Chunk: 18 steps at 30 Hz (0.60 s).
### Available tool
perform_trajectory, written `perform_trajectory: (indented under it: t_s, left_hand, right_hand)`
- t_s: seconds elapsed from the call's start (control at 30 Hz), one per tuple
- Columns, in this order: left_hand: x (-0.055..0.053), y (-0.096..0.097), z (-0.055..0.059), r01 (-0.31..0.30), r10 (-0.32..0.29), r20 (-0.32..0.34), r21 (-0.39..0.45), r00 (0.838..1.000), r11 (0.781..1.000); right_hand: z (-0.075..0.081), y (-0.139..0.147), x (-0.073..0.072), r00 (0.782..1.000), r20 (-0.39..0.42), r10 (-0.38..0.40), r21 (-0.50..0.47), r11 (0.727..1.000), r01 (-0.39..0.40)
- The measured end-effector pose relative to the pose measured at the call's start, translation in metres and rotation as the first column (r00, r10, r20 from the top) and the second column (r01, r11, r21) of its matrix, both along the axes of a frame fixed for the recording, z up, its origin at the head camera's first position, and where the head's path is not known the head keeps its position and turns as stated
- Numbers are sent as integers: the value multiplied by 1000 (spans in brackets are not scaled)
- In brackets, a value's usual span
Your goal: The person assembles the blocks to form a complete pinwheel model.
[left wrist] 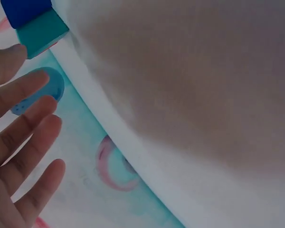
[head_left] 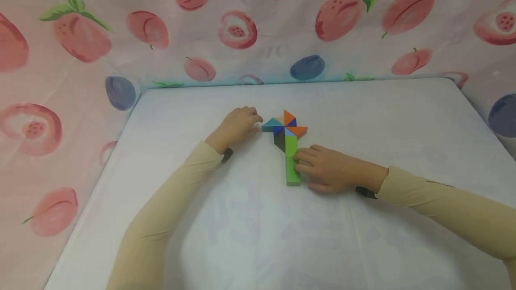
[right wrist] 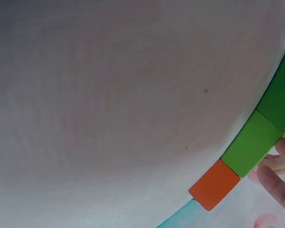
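Note:
Flat colored blocks form a pinwheel on a stalk at the table's middle. Orange triangular blocks (head_left: 289, 118), dark blue ones and a teal triangular block (head_left: 273, 122) meet at its center. The stalk is a light green block (head_left: 291, 146) above a darker green block (head_left: 291, 176), end to end. My left hand (head_left: 238, 125) hovers just left of the teal block, fingers spread in the left wrist view and holding nothing. My right hand (head_left: 330, 169) lies right of the stalk, its fingertips touching the green blocks' side near their joint. Its thumb is partly hidden.
A white cloth covers the table (head_left: 225, 236). Behind and to the left stands a curtain (head_left: 274, 53) printed with peaches and dark fruit. A dark shadow (head_left: 280, 141) falls beside the upper stalk. Both forearms wear beige sleeves.

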<state>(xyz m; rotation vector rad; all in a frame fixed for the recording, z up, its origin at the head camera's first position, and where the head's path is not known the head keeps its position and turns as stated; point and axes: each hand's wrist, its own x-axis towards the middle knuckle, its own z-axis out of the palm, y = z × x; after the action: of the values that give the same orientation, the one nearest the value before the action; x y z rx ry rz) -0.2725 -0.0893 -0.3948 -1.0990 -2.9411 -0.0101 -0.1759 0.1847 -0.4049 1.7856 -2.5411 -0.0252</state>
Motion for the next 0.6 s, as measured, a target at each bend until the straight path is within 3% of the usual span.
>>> perform_trajectory:
  t_s: [0.13, 0.6]
  left_hand:
    - [-5, 5, -3, -7, 7, 30, -5, 1000, 1000]
    - [-9, 10, -10, 20, -20, -14, -6, 1000, 1000]
  right_hand:
    - [0, 0, 1, 1000, 6, -5, -2, 1000, 5]
    - [3, -3, 1, 1000, 14, -5, 1, 1000, 5]
